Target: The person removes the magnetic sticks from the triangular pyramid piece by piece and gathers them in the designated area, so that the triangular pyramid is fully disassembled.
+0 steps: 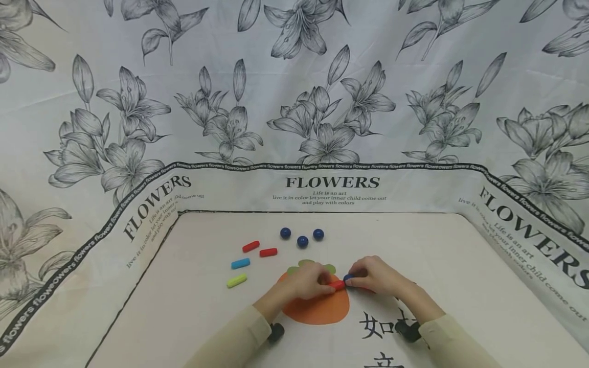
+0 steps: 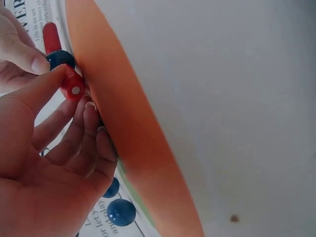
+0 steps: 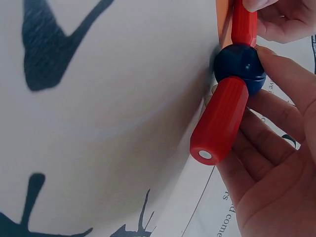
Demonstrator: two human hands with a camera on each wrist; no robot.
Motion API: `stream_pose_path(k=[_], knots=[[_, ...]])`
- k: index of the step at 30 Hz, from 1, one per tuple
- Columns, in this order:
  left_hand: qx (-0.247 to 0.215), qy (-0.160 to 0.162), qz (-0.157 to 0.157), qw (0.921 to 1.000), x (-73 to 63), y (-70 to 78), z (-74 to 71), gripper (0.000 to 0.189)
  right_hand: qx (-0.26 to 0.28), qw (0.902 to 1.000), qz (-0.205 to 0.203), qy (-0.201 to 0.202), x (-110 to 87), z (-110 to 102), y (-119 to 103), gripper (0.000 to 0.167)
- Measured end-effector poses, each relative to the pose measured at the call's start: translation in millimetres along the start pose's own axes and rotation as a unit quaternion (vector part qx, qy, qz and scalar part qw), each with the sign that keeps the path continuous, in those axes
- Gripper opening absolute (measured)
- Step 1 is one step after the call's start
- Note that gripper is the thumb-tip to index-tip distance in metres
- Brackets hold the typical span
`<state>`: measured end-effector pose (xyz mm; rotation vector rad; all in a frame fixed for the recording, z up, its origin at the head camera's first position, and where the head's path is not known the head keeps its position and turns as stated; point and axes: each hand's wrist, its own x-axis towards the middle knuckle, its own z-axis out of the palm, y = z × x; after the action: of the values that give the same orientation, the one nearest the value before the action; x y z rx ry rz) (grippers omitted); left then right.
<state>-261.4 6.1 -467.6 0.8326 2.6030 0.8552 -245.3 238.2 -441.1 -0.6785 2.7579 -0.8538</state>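
Observation:
Over the orange print on the cloth, my left hand [image 1: 306, 281] pinches a red magnetic rod [image 3: 244, 24] between thumb and fingers. My right hand [image 1: 379, 274] grips a dark blue ball [image 3: 237, 66] with its thumb and fingertips. The held rod's end meets the ball. A second red rod [image 3: 219, 121], with a pale disc in its tip, joins the ball on the opposite side and points away from the left hand. In the head view, the right hand covers most of this second rod.
Beyond the hands lie three loose blue balls [image 1: 302, 241]. To their left are two red rods [image 1: 268, 252], a light blue rod [image 1: 241, 263] and a yellow-green rod [image 1: 236, 280]. A floral-printed cloth wall [image 1: 336, 189] rises along the back and sides.

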Motion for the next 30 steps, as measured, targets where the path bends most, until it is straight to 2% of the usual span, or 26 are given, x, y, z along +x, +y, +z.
stream_pose_path(k=[18,30], knots=[[0.039,-0.009,-0.043,0.9983,1.6,13.2,-4.2,0.019,0.001,0.9999,0.013,0.000,2.3,-0.1,6.7,0.022],[0.038,-0.013,-0.044,0.9982,1.8,14.7,-5.7,0.017,0.002,0.9999,0.011,0.002,1.0,1.6,5.8,0.024]])
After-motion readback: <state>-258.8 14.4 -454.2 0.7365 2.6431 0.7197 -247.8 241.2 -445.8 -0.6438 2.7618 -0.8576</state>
